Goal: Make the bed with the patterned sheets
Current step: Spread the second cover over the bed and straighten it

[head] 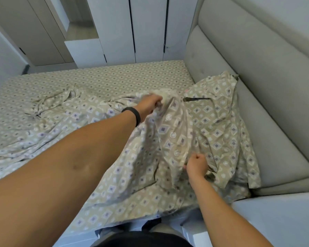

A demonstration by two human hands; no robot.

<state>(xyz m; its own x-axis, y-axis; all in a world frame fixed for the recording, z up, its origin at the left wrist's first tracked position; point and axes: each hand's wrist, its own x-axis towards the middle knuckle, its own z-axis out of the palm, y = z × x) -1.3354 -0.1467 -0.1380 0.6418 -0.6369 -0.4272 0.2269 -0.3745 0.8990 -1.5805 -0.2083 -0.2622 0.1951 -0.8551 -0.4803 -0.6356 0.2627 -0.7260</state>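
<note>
A home bedroom: a bed (100, 77) covered in a patterned fitted sheet sits against a padded grey upholstered headboard (248, 72), with tall white built-in wardrobe doors (148, 27) lining the far wall and a loose matching top sheet (168, 139) rumpled across the mattress.

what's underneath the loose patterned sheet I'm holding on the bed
Beyond the loose patterned sheet, gripped by the left hand and right hand, a fitted sheet with a smaller print covers the mattress. Whatever lies under the bunched folds is hidden.
</note>
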